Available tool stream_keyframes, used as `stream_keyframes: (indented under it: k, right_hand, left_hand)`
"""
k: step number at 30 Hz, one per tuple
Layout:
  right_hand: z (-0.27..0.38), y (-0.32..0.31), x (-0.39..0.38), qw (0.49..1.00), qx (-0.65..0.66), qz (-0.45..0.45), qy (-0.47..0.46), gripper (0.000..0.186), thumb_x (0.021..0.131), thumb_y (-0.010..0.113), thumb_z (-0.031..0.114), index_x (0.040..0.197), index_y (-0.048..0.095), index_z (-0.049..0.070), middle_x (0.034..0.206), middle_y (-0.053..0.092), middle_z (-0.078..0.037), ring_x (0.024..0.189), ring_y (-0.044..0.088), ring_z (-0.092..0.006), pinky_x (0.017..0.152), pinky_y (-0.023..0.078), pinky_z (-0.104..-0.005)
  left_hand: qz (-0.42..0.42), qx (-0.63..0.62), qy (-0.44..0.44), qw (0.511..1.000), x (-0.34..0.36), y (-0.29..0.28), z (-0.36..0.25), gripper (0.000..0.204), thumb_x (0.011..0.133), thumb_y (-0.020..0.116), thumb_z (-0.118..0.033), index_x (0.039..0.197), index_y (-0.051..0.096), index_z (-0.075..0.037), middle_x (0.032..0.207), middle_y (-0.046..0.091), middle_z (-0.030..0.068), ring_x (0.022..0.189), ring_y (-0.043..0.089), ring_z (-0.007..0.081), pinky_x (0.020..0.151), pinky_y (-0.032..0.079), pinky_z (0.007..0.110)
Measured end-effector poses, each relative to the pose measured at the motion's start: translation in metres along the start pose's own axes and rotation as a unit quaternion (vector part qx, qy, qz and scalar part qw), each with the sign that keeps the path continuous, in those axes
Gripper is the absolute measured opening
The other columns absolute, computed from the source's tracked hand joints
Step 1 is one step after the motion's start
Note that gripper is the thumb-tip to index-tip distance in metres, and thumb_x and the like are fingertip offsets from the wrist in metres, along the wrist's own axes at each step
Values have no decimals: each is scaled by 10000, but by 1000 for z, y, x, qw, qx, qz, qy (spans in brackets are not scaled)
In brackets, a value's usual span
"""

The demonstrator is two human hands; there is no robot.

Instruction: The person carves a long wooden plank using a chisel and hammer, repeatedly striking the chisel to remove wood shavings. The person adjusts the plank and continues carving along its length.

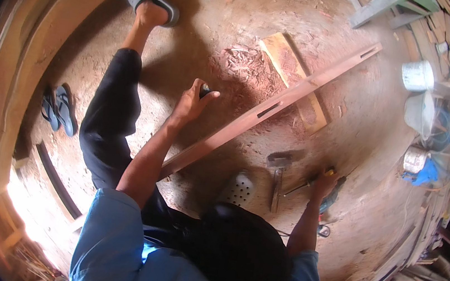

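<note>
My left hand (189,101) is closed round a small dark rounded object (205,90), mostly hidden by the fingers, above the floor left of a long wooden beam (232,127). The beam has slots cut in it and lies slantwise over a wooden board (314,111). At the right, my right hand (325,184) is low over the floor, closed on a chisel-like tool (299,189) with a thin shaft pointing left and a yellow handle end. Beside that shaft lies a hammer (277,183) with a wooden handle. A teal power tool (331,201) shows partly behind my right hand.
Wood shavings (243,64) are heaped beside the board. White buckets (417,76) and tangled cords stand at the right. A green wooden stand (390,9) is at the far right. Flip-flops (60,109) lie at the left. My clog-shod foot (240,189) is near the beam.
</note>
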State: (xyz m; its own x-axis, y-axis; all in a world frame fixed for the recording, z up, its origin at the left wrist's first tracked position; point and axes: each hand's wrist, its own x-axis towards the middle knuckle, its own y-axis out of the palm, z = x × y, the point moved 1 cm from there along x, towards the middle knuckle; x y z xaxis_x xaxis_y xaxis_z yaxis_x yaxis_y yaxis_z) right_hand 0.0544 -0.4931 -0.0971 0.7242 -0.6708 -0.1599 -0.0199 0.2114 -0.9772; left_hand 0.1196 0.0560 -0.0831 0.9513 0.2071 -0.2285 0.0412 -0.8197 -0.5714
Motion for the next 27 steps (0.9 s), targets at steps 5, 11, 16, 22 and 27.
stream_keyframes:
  k: [5, 11, 16, 22, 27]
  right_hand:
    - [-1, 6, 12, 991, 116, -43, -44, 568, 918, 696, 260, 1335, 499, -70, 1200, 634, -281, 1107, 632, -423, 961, 512, -488]
    - [117, -116, -11, 846, 491, 77, -193, 189, 948, 580, 190, 1028, 591, 20, 856, 619, -124, 786, 617, -254, 778, 541, -419]
    - [236, -200, -47, 581, 747, 165, -276, 238, 983, 553, 265, 826, 529, 88, 731, 551, -63, 689, 566, -208, 721, 531, -403]
    - [309, -172, -72, 576, 762, 169, -243, 212, 957, 586, 208, 816, 520, 64, 672, 536, -76, 610, 544, -208, 648, 527, -391]
    - [320, -156, -78, 590, 765, 111, -233, 189, 911, 634, 147, 830, 523, 18, 651, 540, -99, 558, 528, -206, 578, 513, -363]
  left_hand:
    - [-64, 93, 44, 993, -15, -12, -29, 528, 931, 730, -379, 1300, 573, -36, 1209, 631, 207, 1144, 608, 381, 967, 498, 448]
    - [115, 43, -53, 991, -140, -48, -70, 772, 815, 797, -548, 1348, 569, -39, 1258, 626, 232, 1160, 617, 416, 1000, 495, 474]
    - [-34, 235, 27, 971, -179, -27, -51, 358, 858, 747, -249, 1174, 670, -99, 937, 722, 167, 817, 716, 370, 756, 595, 447]
    - [-18, 231, -16, 973, -180, -24, -38, 432, 799, 780, -250, 1198, 644, -154, 985, 733, 131, 876, 723, 339, 788, 589, 457]
    - [-31, 251, 4, 968, -181, -24, -38, 438, 790, 794, -265, 1182, 644, -142, 988, 736, 127, 855, 728, 340, 783, 593, 452]
